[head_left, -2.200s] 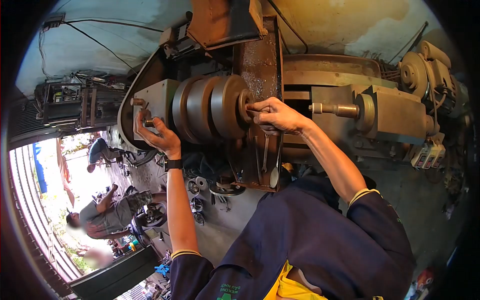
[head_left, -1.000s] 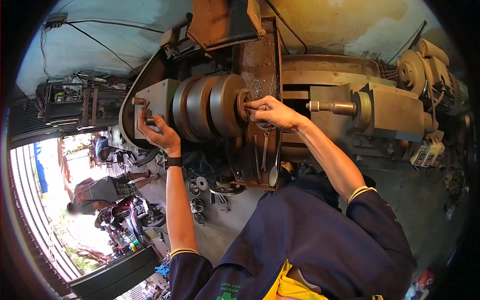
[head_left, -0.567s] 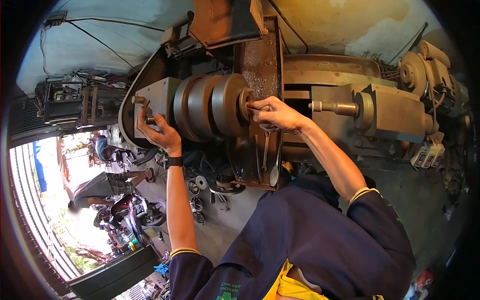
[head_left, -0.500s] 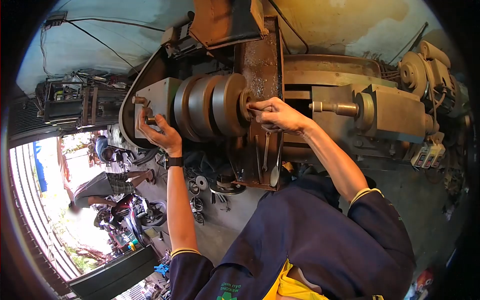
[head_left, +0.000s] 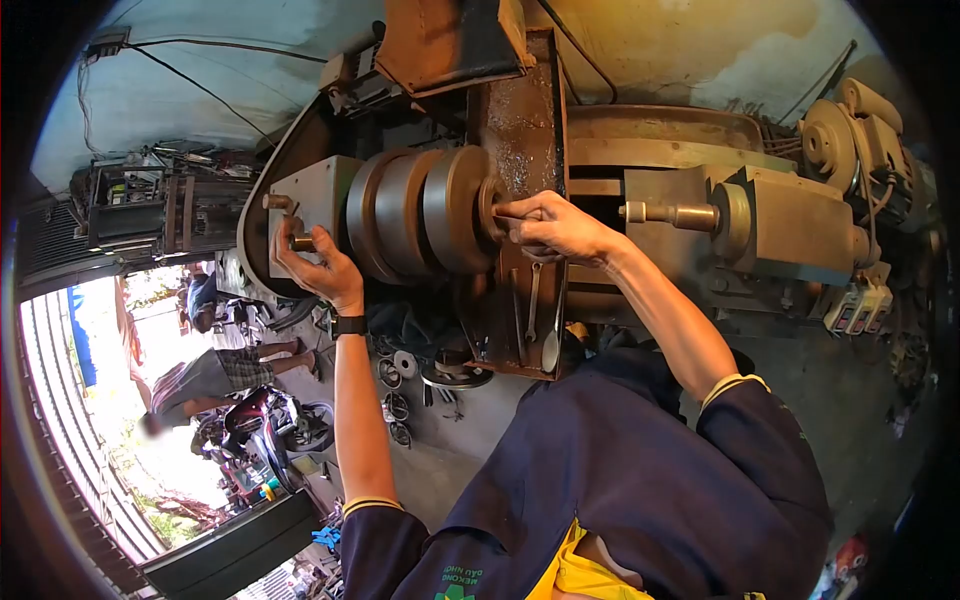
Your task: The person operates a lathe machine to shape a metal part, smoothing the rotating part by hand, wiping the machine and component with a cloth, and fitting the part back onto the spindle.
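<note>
A lathe-like machine carries a large stepped metal drum [head_left: 405,210] with a smaller ring [head_left: 490,208] at its right end. At the plate [head_left: 318,190] left of the drum, my left hand [head_left: 325,275] curls its fingers and thumb around a short brass-coloured rod [head_left: 302,243]. Wearing a dark wristband, that wrist rises from below. My right hand [head_left: 560,232] is at the ring, its index finger stretched to the ring's opening and the other fingers curled in. Whatever those curled fingers may hold is hidden.
A tailstock-like spindle [head_left: 675,214] points toward my right hand. In the rusty tray [head_left: 515,120] under the drum lie a wrench [head_left: 533,300] and a spoon-shaped tool [head_left: 551,350]. Another person [head_left: 205,380] stands by a motorcycle [head_left: 265,435] at left.
Both hands keep their places at the rod and the ring. The person in the background has shifted slightly.
</note>
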Demonstrator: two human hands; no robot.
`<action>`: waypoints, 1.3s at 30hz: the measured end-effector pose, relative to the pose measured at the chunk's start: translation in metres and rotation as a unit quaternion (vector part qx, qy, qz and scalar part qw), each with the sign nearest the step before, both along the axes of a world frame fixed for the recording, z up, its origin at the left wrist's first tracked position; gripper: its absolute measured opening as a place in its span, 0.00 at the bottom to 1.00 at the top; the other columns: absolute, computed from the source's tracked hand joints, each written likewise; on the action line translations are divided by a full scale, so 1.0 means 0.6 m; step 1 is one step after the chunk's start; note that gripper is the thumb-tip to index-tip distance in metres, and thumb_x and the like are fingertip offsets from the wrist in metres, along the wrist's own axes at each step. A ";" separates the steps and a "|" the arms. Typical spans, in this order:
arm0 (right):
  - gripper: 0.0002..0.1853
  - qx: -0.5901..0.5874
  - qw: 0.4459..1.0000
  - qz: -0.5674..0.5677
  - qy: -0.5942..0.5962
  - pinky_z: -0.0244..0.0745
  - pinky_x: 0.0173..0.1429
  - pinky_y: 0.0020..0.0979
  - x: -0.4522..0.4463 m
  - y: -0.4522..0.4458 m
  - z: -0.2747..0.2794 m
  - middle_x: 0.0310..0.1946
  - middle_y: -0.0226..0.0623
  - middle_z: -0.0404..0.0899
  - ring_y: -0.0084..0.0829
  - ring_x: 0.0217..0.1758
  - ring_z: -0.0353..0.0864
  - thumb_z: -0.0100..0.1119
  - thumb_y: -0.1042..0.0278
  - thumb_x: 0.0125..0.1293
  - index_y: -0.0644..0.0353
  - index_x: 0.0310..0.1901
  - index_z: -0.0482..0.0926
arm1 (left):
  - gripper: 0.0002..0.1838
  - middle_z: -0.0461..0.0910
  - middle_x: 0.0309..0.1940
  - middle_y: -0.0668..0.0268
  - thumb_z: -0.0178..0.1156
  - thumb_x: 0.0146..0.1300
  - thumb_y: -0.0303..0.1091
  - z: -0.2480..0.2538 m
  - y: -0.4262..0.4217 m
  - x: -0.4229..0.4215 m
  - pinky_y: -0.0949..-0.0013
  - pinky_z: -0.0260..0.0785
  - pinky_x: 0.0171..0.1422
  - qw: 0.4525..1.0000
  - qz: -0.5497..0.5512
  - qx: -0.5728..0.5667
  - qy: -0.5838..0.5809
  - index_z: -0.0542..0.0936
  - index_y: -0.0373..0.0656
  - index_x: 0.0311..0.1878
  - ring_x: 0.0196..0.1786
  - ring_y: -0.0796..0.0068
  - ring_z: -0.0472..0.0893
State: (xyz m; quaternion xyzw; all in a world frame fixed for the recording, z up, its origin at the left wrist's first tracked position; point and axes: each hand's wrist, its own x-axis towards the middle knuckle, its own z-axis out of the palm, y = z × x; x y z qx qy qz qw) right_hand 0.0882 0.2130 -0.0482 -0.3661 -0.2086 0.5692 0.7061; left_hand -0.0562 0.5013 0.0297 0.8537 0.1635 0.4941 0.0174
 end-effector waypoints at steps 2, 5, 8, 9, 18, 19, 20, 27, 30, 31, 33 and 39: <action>0.25 0.011 1.000 0.002 0.009 0.50 0.21 0.19 0.002 -0.004 -0.003 0.20 0.18 0.59 0.12 0.18 0.53 0.48 0.76 0.67 0.64 0.67 0.71 | 0.23 0.75 0.56 0.50 0.61 0.69 0.38 0.003 -0.001 0.000 0.53 0.66 0.64 1.000 -0.003 0.001 -0.002 0.73 0.33 0.61 0.60 0.50 0.74; 0.22 0.011 0.999 0.012 0.046 0.49 0.21 0.19 0.002 0.002 0.000 0.21 0.17 0.60 0.12 0.18 0.53 0.47 0.77 0.67 0.64 0.63 0.73 | 0.22 0.75 0.56 0.50 0.61 0.69 0.36 0.003 -0.004 0.004 0.53 0.66 0.64 1.000 -0.002 -0.007 -0.004 0.73 0.33 0.61 0.59 0.50 0.74; 0.20 0.028 0.999 0.013 0.036 0.50 0.22 0.19 0.001 -0.001 -0.006 0.21 0.17 0.61 0.11 0.18 0.54 0.49 0.77 0.68 0.66 0.61 0.73 | 0.21 0.75 0.56 0.50 0.60 0.70 0.34 0.006 -0.005 0.003 0.52 0.66 0.64 1.000 0.007 0.002 0.002 0.73 0.33 0.61 0.60 0.49 0.74; 0.20 0.031 0.999 0.008 0.041 0.52 0.22 0.19 0.003 -0.003 -0.007 0.21 0.18 0.62 0.11 0.19 0.56 0.50 0.77 0.69 0.68 0.62 0.72 | 0.21 0.75 0.56 0.50 0.60 0.70 0.34 0.004 -0.004 0.003 0.52 0.66 0.64 1.000 0.006 0.002 0.000 0.73 0.33 0.61 0.60 0.49 0.74; 0.23 0.028 0.999 0.016 0.031 0.51 0.22 0.19 0.004 -0.004 -0.002 0.21 0.17 0.61 0.11 0.18 0.55 0.49 0.76 0.68 0.66 0.65 0.71 | 0.21 0.76 0.56 0.52 0.61 0.68 0.32 0.004 -0.001 0.002 0.53 0.65 0.65 1.000 0.020 0.009 0.012 0.73 0.34 0.61 0.61 0.51 0.73; 0.26 0.026 0.999 0.020 0.034 0.50 0.22 0.19 0.005 -0.003 -0.002 0.20 0.17 0.60 0.12 0.18 0.54 0.49 0.76 0.67 0.65 0.68 0.69 | 0.21 0.76 0.56 0.52 0.62 0.68 0.32 0.004 -0.002 0.002 0.53 0.65 0.65 1.000 0.022 0.004 0.011 0.73 0.34 0.61 0.61 0.51 0.73; 0.26 0.026 0.999 0.021 0.032 0.50 0.22 0.19 0.006 -0.001 -0.001 0.20 0.17 0.60 0.12 0.18 0.54 0.49 0.76 0.67 0.65 0.68 0.69 | 0.21 0.76 0.56 0.52 0.62 0.68 0.32 0.004 -0.003 0.002 0.53 0.65 0.65 1.000 0.024 -0.001 0.011 0.73 0.34 0.60 0.61 0.51 0.73; 0.25 0.026 0.999 0.018 0.024 0.50 0.22 0.18 0.004 0.000 -0.002 0.21 0.17 0.60 0.12 0.18 0.54 0.49 0.75 0.67 0.63 0.67 0.71 | 0.21 0.76 0.56 0.52 0.62 0.68 0.32 0.002 0.000 0.002 0.52 0.64 0.66 0.999 0.027 0.006 0.020 0.73 0.34 0.61 0.61 0.51 0.73; 0.25 0.016 0.999 0.023 0.019 0.50 0.22 0.18 0.004 -0.001 -0.002 0.21 0.17 0.61 0.12 0.19 0.54 0.49 0.76 0.67 0.62 0.67 0.71 | 0.20 0.77 0.53 0.53 0.62 0.68 0.32 0.003 -0.003 0.003 0.54 0.65 0.65 1.000 0.019 0.014 -0.001 0.75 0.34 0.60 0.58 0.54 0.75; 0.25 0.014 1.000 0.026 0.010 0.50 0.22 0.18 0.004 -0.002 -0.002 0.21 0.18 0.61 0.12 0.19 0.53 0.48 0.76 0.67 0.62 0.67 0.71 | 0.20 0.77 0.53 0.54 0.62 0.68 0.32 0.004 -0.003 0.003 0.54 0.65 0.64 1.000 0.016 0.012 0.000 0.75 0.34 0.60 0.57 0.54 0.75; 0.25 0.014 1.000 0.012 0.022 0.50 0.22 0.18 0.002 -0.002 -0.004 0.21 0.18 0.60 0.12 0.19 0.53 0.48 0.76 0.67 0.62 0.67 0.71 | 0.20 0.77 0.53 0.54 0.63 0.68 0.32 0.002 -0.001 0.006 0.55 0.65 0.64 1.000 0.014 0.010 -0.002 0.75 0.34 0.60 0.57 0.55 0.75; 0.22 0.027 0.999 0.014 0.045 0.49 0.22 0.19 -0.002 -0.004 -0.001 0.20 0.17 0.58 0.12 0.19 0.53 0.49 0.76 0.67 0.62 0.63 0.73 | 0.20 0.77 0.53 0.55 0.63 0.67 0.30 0.000 0.003 0.002 0.55 0.65 0.65 1.000 0.010 0.004 0.003 0.75 0.35 0.60 0.58 0.56 0.75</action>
